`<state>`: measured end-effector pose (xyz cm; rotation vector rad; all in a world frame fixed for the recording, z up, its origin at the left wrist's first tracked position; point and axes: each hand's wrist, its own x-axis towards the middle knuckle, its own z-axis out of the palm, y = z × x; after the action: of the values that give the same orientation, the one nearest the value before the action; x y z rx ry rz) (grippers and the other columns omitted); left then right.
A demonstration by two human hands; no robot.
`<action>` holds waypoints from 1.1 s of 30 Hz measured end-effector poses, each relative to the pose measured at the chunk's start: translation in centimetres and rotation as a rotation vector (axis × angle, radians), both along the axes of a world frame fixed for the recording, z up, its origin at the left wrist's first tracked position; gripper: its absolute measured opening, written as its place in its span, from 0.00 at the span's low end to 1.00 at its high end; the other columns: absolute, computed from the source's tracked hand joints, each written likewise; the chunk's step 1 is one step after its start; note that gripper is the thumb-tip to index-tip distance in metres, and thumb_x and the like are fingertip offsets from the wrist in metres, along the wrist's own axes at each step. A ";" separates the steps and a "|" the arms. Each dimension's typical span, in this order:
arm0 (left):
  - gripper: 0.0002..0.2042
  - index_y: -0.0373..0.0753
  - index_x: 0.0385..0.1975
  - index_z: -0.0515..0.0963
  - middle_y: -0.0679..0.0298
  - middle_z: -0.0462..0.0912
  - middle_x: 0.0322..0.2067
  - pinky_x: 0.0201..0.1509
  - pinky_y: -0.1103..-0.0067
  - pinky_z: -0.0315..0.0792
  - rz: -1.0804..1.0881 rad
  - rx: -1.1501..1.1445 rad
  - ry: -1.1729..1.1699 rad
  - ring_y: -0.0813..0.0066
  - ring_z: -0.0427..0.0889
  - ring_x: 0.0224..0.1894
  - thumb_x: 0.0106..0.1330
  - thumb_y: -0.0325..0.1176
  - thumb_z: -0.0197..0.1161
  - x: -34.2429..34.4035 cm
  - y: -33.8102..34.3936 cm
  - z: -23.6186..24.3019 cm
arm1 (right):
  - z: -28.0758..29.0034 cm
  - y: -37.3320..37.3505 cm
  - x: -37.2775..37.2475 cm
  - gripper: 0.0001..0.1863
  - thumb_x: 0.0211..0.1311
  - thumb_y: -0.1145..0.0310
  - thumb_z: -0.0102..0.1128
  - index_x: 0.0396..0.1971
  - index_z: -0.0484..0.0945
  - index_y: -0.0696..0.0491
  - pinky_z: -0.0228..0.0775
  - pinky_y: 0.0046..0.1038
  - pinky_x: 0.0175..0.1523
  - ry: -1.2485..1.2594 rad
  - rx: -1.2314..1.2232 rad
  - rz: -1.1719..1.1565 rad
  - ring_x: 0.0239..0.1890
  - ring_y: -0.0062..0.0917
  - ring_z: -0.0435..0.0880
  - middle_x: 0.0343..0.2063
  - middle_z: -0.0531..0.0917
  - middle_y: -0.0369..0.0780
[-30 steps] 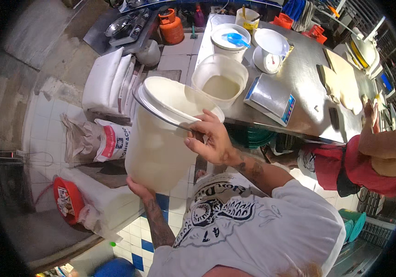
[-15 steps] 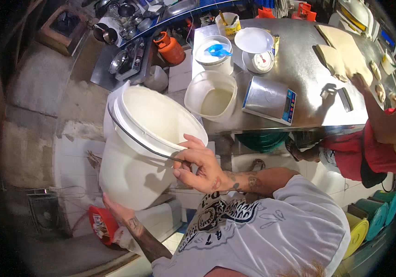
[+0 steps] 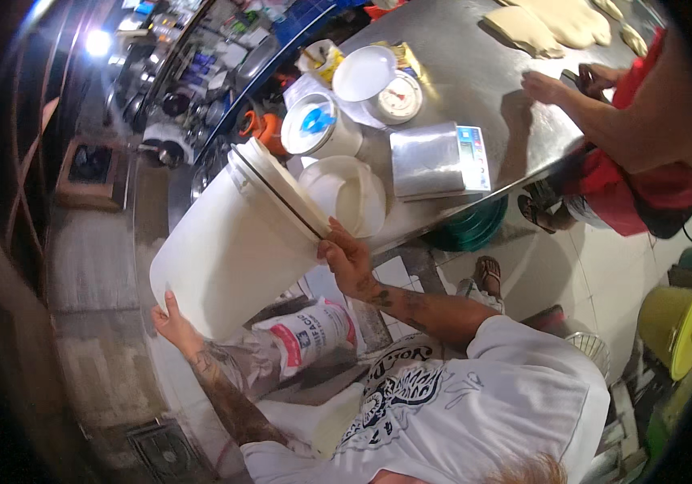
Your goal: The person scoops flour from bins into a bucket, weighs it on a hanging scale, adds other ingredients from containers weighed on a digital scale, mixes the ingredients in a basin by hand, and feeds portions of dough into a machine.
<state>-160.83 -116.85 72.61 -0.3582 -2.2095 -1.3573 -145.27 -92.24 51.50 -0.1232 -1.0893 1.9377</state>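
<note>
A large white bucket (image 3: 225, 242) is held tipped, its rim toward a white plastic tub (image 3: 362, 198) on the steel table's near end; its inside is hidden from view. My left hand (image 3: 175, 327) grips the bucket's lower end. My right hand (image 3: 344, 256) is wrapped at its rim, beside the black wire handle. Right of the tub sits a flat steel digital scale (image 3: 428, 157). Behind it are a round white container (image 3: 302, 133) with a blue scoop (image 3: 315, 119) and a dial scale (image 3: 398, 97).
A person in red (image 3: 628, 161) works at the steel table (image 3: 471, 89), near slabs of dough (image 3: 564, 24). A flour sack (image 3: 306, 339) lies below the bucket. An orange gas cylinder (image 3: 259, 127) stands behind; green and yellow bins (image 3: 673, 331) are at right.
The bucket has been lifted and tipped much further toward the tub, with both hands still on it. The other person's arms have moved, and the view has shifted.
</note>
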 end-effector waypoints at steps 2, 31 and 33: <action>0.21 0.43 0.27 0.58 0.71 0.66 0.26 0.33 0.81 0.68 0.038 -0.099 -0.019 0.81 0.67 0.28 0.67 0.41 0.68 -0.7 1.8 0.8 | -0.3 0.3 0.1 0.11 0.67 0.66 0.52 0.27 0.77 0.55 0.60 0.31 0.67 0.016 -0.158 0.025 0.33 0.15 0.73 0.22 0.75 0.32; 0.36 0.40 0.72 0.54 0.57 0.60 0.70 0.77 0.67 0.49 -0.245 0.254 -0.459 0.62 0.57 0.72 0.75 0.63 0.31 -5.4 -1.2 3.4 | 0.8 6.1 -0.6 0.28 0.55 0.66 0.75 0.54 0.76 0.60 0.73 0.25 0.55 -0.026 -0.387 0.524 0.46 0.23 0.82 0.45 0.84 0.40; 0.36 0.40 0.73 0.53 0.57 0.59 0.71 0.77 0.68 0.49 -0.087 0.224 -0.259 0.62 0.56 0.73 0.76 0.62 0.31 -6.4 -5.6 6.2 | 1.1 6.0 -0.6 0.28 0.54 0.67 0.75 0.54 0.76 0.60 0.73 0.25 0.54 -0.021 -0.360 0.574 0.47 0.21 0.81 0.45 0.84 0.39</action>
<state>-167.18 -122.47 78.81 -0.2070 -2.2337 -1.7655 -145.85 -86.28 52.63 -0.0263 -0.8316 2.6447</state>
